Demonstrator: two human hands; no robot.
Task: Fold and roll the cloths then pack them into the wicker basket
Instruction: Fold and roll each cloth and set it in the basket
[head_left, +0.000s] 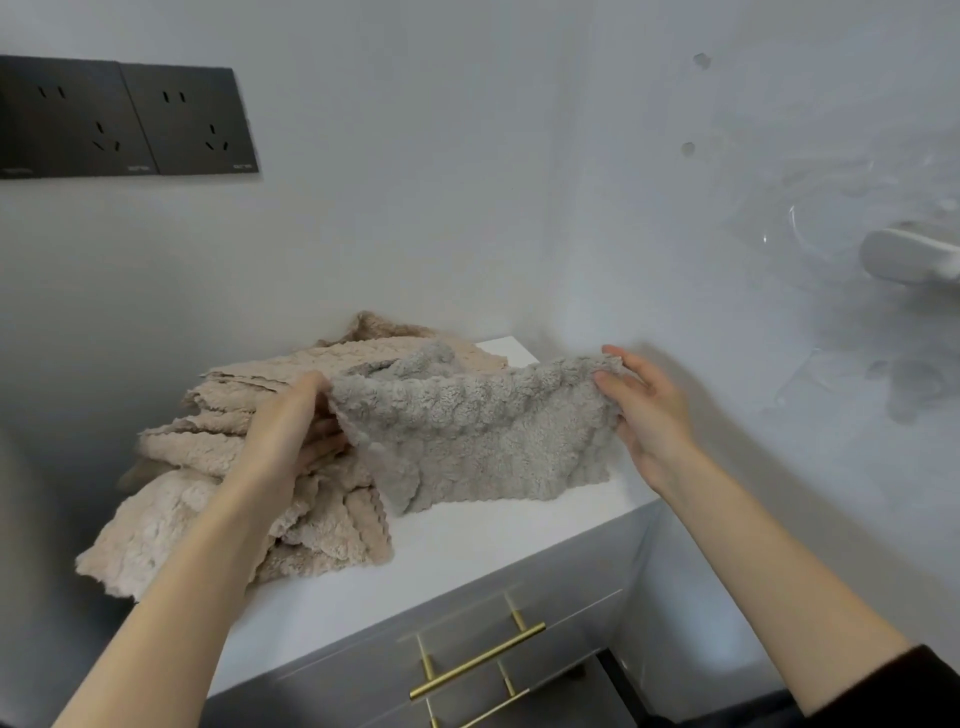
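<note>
Starting nearest, two brass drawer handles (478, 661) are seen below the white table (493, 540). Above it, one grey cloth (478, 431) is held stretched between two hands. Its left edge is gripped in the curled fingers of the left hand (291, 421), its upper right corner is pinched by the right hand (649, 410), and its lower edge rests on the table. For a clean fold, the top edge should be held taut and level, with corners matched before laying flat. Beside and behind the left hand, a pile of beige cloths (208, 447) lies in several layers; no exact count can be made. Two wall sockets (124, 117) are mounted beyond. No wicker basket is in view.
</note>
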